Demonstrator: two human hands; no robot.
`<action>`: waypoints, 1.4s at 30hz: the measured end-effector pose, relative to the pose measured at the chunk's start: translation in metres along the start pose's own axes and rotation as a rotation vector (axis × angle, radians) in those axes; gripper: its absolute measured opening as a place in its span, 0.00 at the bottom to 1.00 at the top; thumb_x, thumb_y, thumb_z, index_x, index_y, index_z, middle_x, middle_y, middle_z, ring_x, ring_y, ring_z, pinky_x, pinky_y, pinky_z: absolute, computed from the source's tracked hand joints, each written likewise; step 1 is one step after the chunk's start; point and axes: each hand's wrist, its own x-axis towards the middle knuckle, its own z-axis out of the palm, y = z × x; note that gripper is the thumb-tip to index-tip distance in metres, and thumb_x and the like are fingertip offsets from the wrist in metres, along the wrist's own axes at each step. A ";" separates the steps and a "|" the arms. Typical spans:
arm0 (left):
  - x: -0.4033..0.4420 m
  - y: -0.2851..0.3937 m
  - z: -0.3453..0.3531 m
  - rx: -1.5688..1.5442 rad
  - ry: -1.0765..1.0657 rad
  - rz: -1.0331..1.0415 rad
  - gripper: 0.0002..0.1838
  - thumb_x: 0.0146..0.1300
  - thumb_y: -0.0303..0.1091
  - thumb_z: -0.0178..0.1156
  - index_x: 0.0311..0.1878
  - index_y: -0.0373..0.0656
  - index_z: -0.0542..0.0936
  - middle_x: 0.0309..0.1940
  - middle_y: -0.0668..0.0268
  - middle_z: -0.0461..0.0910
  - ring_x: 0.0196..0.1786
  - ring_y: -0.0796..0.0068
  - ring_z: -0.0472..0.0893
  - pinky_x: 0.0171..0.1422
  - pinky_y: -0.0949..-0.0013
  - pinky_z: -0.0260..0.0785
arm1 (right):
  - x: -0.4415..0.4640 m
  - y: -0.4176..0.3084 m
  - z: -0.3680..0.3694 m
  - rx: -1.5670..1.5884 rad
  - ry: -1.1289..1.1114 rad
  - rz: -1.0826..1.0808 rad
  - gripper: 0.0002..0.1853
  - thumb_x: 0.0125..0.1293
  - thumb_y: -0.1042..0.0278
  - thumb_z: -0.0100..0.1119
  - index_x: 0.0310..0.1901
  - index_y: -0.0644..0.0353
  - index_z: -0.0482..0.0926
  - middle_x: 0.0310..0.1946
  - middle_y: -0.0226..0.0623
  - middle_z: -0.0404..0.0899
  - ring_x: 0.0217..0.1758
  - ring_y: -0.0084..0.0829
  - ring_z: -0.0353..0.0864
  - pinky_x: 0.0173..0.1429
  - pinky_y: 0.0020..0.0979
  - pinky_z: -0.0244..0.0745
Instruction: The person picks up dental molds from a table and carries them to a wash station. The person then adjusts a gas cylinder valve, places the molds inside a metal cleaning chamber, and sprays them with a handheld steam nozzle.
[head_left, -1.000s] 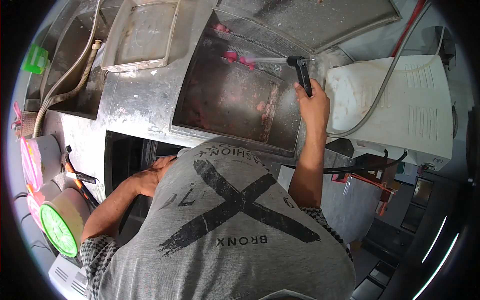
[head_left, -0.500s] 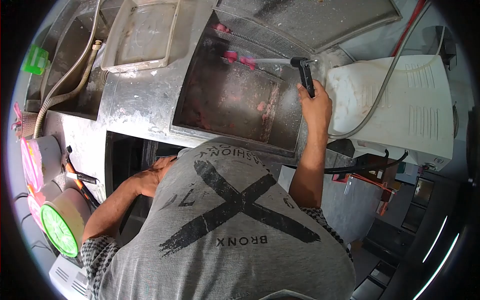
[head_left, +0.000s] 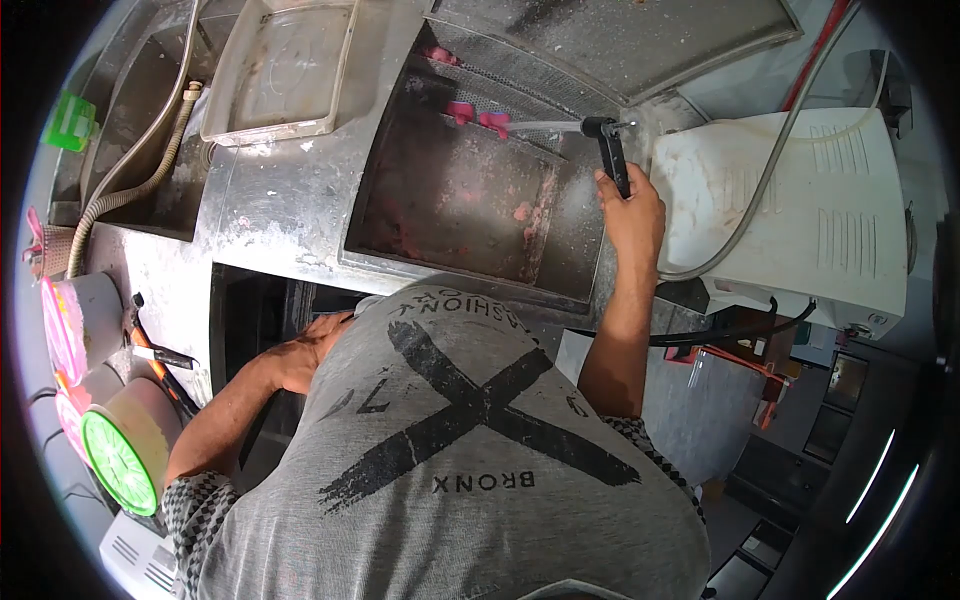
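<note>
My right hand [head_left: 633,215] is wrapped round the black handle of a spray gun [head_left: 612,160] above the right side of a metal basin [head_left: 470,200]. From its head a thin pale streak, which looks like a jet, runs left to small pink pieces [head_left: 493,121] on a perforated ledge. Another pink piece [head_left: 440,54] lies farther back, and pink residue speckles the basin floor. My left hand [head_left: 305,355] rests low against the front of my grey shirt [head_left: 470,430], by the counter's front edge. Its fingers look stretched out, with the tips partly hidden, and nothing shows in them.
A raised metal lid [head_left: 640,40] stands behind the basin. To the right is a white vented machine [head_left: 800,215], with a grey hose [head_left: 770,170] across it. A shallow plastic tray [head_left: 285,75] and a sink [head_left: 150,150] are on the left. Lidded buckets [head_left: 120,460] stand lower left.
The pale streak looks thinner, and the haze over the basin has lessened. Both hands stay almost where they were.
</note>
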 end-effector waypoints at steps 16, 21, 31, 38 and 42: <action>0.000 0.000 0.000 0.014 -0.016 -0.006 0.70 0.36 0.59 0.74 0.77 0.45 0.41 0.74 0.49 0.46 0.74 0.46 0.51 0.78 0.51 0.44 | -0.002 -0.003 -0.002 0.005 -0.016 0.015 0.15 0.61 0.51 0.63 0.42 0.53 0.80 0.26 0.41 0.82 0.32 0.47 0.82 0.39 0.42 0.73; 0.000 0.000 -0.001 -0.008 -0.015 0.033 0.68 0.38 0.60 0.73 0.77 0.45 0.41 0.74 0.50 0.46 0.74 0.47 0.51 0.78 0.52 0.42 | -0.003 -0.003 -0.002 0.011 -0.014 0.013 0.15 0.61 0.51 0.63 0.42 0.53 0.81 0.26 0.41 0.82 0.32 0.46 0.82 0.39 0.42 0.73; 0.000 -0.004 0.003 -0.016 0.016 0.031 0.65 0.39 0.58 0.73 0.77 0.49 0.46 0.74 0.51 0.48 0.74 0.47 0.52 0.77 0.51 0.43 | -0.002 0.000 -0.001 0.008 -0.007 -0.009 0.15 0.62 0.51 0.64 0.42 0.52 0.81 0.25 0.40 0.82 0.31 0.45 0.82 0.37 0.41 0.73; 0.001 -0.011 0.008 -0.096 0.011 -0.009 0.69 0.32 0.58 0.76 0.78 0.61 0.44 0.75 0.51 0.45 0.76 0.42 0.45 0.77 0.43 0.41 | -0.004 -0.010 0.008 0.193 -0.077 -0.087 0.18 0.61 0.50 0.65 0.45 0.54 0.81 0.24 0.39 0.80 0.27 0.39 0.80 0.34 0.36 0.71; 0.001 -0.010 0.007 -0.110 0.009 0.001 0.69 0.32 0.58 0.76 0.78 0.61 0.44 0.76 0.51 0.44 0.76 0.42 0.45 0.77 0.43 0.40 | -0.007 -0.025 0.006 0.190 -0.078 -0.082 0.18 0.62 0.51 0.65 0.46 0.54 0.81 0.23 0.40 0.80 0.26 0.37 0.80 0.34 0.36 0.71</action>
